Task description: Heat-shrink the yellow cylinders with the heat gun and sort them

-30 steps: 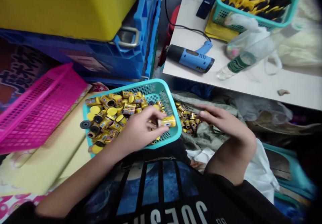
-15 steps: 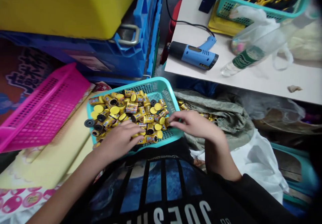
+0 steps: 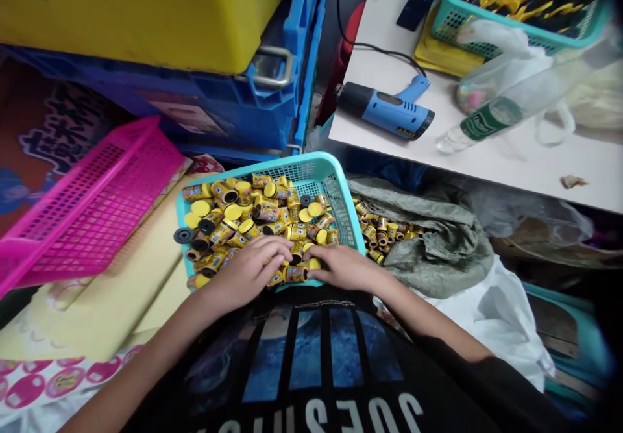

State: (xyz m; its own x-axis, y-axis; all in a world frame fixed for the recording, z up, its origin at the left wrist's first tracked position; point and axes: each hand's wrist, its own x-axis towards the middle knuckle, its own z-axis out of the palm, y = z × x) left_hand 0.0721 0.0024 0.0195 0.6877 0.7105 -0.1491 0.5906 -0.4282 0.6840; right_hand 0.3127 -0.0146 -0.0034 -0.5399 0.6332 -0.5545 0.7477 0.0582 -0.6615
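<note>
**Yellow canisters (image 3: 267,211) piled in teal basket (image 3: 351,207)**

Left hand (image 3: 250,269) curled over near side of pile; can't tell if it's gripping. Right hand (image 3: 343,267) just beside it, near right corner, among canisters; grip hidden, can't tell. More canisters (image 3: 372,235) in grey sack (image 3: 440,248), right of basket. Pink basket (image 3: 111,206) left; blue heat gun (image 3: 394,112) on table (image 3: 525,170), far right.

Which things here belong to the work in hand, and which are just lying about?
Likely in use: left hand, right hand, yellow containers, their turquoise basket, grey sack of similar pieces.

Apparently lying about: blue heat gun, bottle, pink basket.
</note>
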